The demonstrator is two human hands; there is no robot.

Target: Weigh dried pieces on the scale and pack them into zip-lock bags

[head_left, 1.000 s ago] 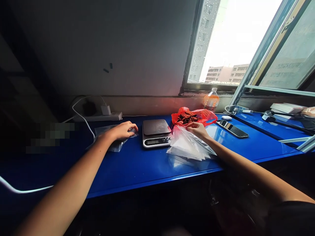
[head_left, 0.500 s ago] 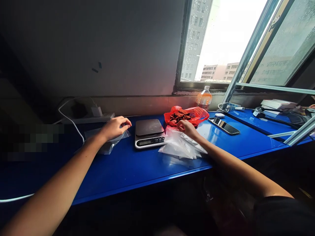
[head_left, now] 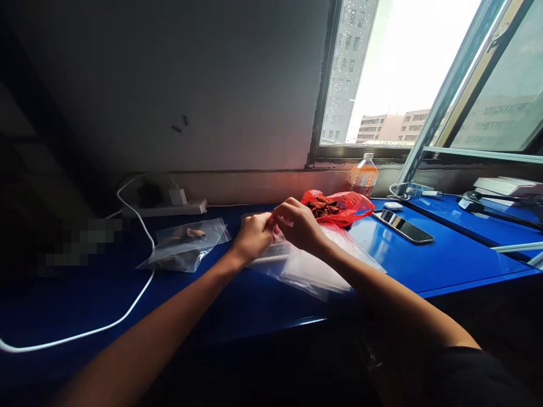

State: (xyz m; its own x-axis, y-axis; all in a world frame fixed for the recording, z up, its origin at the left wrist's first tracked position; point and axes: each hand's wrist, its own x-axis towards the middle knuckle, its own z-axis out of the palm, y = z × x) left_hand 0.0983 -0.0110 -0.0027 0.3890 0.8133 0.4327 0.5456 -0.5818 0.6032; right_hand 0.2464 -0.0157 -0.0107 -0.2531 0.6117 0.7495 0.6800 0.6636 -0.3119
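My left hand (head_left: 253,236) and my right hand (head_left: 297,223) meet in front of the kitchen scale (head_left: 266,259), which they mostly cover. Both are closed, fingertips pinched together on what looks like a clear plastic bag (head_left: 276,236); its outline is hard to make out. Under my right wrist lies a loose stack of clear plastic bags (head_left: 322,268). Just behind my right hand, a red plastic bag (head_left: 354,210) stands open with dark reddish-brown dried pieces (head_left: 322,208) in it. Left of my left hand rests a filled zip bag (head_left: 182,246) with brownish contents.
A smartphone (head_left: 403,227) and a small white case (head_left: 392,206) lie to the right. An orange drink bottle (head_left: 363,176) stands by the window. A white cable (head_left: 139,302) runs along the left from a power strip (head_left: 190,207). Metal frame bars cross the right side.
Both hands came together over the scale, my left moving right and my right moving slightly left, and closed on the clear bag. The filled zip bag at left is uncovered. The view shifted slightly.
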